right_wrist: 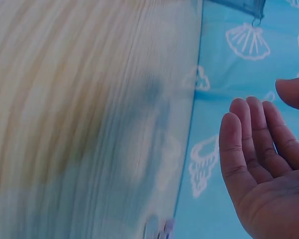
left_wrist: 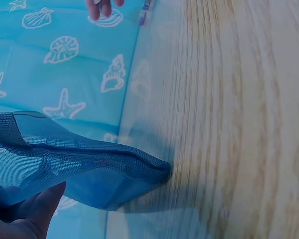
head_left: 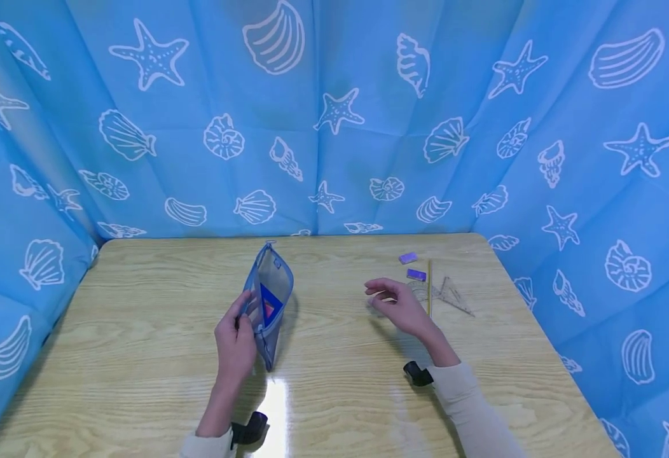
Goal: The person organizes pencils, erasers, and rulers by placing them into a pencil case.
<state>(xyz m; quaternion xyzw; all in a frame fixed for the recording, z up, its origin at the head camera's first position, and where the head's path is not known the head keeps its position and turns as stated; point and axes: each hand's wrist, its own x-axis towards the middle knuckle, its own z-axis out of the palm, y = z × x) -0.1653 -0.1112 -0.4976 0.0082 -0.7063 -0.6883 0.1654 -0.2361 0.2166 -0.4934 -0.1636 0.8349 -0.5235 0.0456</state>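
On the left side of the table, my left hand grips a blue-grey mesh zip pouch by its near side. The pouch stands upright with its mouth gaping, and a dark blue item with a reddish patch shows inside it. In the left wrist view the thumb lies against the mesh pouch. My right hand hovers over the table right of the pouch, fingers loosely bent. The right wrist view shows the palm of the right hand holding nothing, thumb apart from the fingers.
Beyond the right hand lie two small purple blocks, a long thin yellow stick, a clear protractor and a clear set square. A blue seashell-print curtain borders the wooden table at the back and sides.
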